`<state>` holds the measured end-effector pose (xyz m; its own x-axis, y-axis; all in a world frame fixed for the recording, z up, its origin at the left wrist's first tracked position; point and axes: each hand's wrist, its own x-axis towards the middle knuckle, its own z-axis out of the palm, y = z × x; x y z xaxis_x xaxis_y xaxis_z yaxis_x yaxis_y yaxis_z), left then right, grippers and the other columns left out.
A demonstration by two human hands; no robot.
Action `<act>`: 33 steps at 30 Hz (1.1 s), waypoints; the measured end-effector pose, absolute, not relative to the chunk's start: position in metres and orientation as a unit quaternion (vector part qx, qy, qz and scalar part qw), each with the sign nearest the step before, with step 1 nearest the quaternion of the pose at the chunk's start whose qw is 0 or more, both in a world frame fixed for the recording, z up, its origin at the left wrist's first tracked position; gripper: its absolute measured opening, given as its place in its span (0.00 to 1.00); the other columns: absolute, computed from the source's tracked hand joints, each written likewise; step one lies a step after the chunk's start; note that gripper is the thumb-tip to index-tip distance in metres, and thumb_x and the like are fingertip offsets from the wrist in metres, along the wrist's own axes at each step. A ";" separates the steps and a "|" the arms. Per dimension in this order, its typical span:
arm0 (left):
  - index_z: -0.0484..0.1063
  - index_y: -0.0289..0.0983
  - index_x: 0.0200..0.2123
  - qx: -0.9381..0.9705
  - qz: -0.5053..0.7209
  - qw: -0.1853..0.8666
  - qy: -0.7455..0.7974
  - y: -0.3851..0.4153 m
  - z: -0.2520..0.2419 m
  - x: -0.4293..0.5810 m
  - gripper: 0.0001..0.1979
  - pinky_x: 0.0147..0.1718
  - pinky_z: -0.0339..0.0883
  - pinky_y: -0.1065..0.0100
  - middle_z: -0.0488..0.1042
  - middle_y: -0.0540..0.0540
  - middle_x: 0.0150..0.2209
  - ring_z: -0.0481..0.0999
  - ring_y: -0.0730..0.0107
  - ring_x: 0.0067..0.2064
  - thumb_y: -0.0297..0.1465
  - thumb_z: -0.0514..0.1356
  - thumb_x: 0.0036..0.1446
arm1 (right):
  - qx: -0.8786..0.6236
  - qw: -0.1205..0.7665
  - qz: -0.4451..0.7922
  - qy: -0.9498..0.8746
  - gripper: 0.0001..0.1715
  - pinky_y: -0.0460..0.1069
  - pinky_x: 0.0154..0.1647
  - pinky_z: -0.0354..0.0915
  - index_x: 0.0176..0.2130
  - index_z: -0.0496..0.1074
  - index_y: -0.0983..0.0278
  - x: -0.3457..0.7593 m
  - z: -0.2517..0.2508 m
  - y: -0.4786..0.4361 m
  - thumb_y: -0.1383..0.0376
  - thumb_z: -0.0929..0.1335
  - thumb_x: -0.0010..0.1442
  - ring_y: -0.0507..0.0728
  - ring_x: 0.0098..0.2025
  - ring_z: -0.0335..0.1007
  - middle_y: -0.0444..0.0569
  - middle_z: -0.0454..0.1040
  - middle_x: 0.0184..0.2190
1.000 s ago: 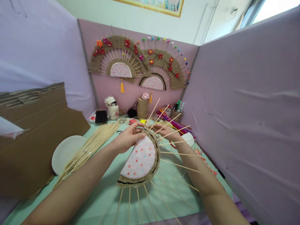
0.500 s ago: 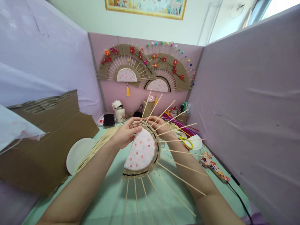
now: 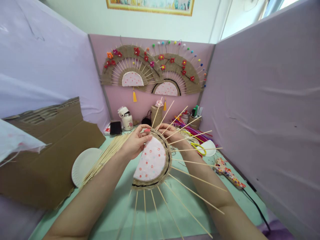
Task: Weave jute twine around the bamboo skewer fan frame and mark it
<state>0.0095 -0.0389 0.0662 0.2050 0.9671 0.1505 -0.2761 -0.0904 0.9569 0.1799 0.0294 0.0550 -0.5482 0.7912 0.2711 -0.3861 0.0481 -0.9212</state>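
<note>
A half-round fan is held up over the table, tilted with its straight edge to the left. Its centre is white cloth with red dots, ringed by brown twine and a black line, and thin sticks spread out from the rim. My left hand pinches the upper corner of the fan, thumb on the cloth side. Behind the sticks, my right hand has its fingers bent at the top of the twine rim; its fingertips are partly hidden by the fan.
Left lie a bundle of sticks, a paper plate and cardboard. Right are yellow-handled scissors and a patterned glue gun with a cord. A bottle and twine spool stand behind. Two fans hang on the partition.
The view has shifted slightly. Both hands keep their grip at the top of the fan, which has barely moved.
</note>
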 end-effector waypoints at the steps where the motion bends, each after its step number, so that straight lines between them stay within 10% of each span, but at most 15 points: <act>1: 0.65 0.42 0.41 0.510 0.534 0.584 0.338 -0.039 0.066 0.010 0.20 0.20 0.62 0.78 0.71 0.51 0.34 0.70 0.79 0.26 0.29 0.67 0.45 | -0.182 0.443 0.663 -0.575 0.10 0.44 0.27 0.61 0.29 0.74 0.64 0.180 0.055 0.029 0.64 0.74 0.42 0.48 0.25 0.65 0.41 0.73 0.24; 33: 0.75 0.32 0.34 0.389 0.576 0.626 0.353 -0.011 0.073 0.030 0.08 0.28 0.67 0.72 0.76 0.47 0.28 0.74 0.73 0.27 0.28 0.65 0.48 | -0.266 0.452 0.616 -0.587 0.12 0.44 0.25 0.58 0.30 0.76 0.64 0.191 0.058 0.037 0.64 0.74 0.41 0.48 0.23 0.65 0.42 0.74 0.24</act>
<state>0.0297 -0.0105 0.0734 0.0881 0.9961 0.0056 -0.4460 0.0344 0.8944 0.1911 0.0369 0.0584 -0.4491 0.8701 0.2030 -0.2452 0.0985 -0.9644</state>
